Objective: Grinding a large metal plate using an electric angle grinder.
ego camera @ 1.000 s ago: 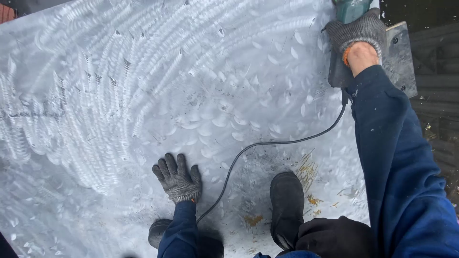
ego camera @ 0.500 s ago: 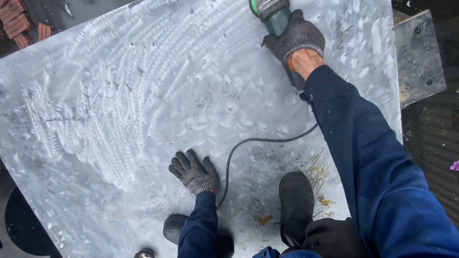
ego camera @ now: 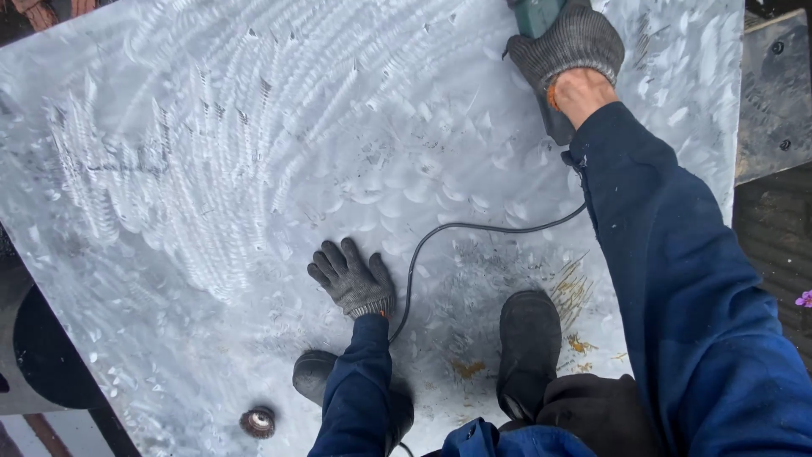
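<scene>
We see a big grey metal sheet (ego camera: 254,169) that fills most of the view. It has bright swirly scratch marks on its left and top parts. Near the bottom edge a small round wire brush (ego camera: 258,421) lies on the sheet, apart from both hands.

Next comes our left hand (ego camera: 353,279) in a grey knit glove. It is spread open and flat, palm down, pressing on the sheet. It holds nothing. Its blue sleeve (ego camera: 359,389) goes down to the bottom of the view.

Just right of this hand a thin black cord (ego camera: 440,230) curves over the sheet. It runs from beside the left wrist up toward the right arm.

Below the cord our dark shoe (ego camera: 529,347) stands on the sheet. Some yellow rusty specks (ego camera: 575,292) are near it.

At the top right our right hand (ego camera: 568,42), also in a grey glove, is wrapped tight around a green tool (ego camera: 534,13). The tool sits at the top edge of the sheet, and most of it is cut off from view.

On the far right a smaller dark metal plate (ego camera: 774,93) lies beside the sheet.
</scene>
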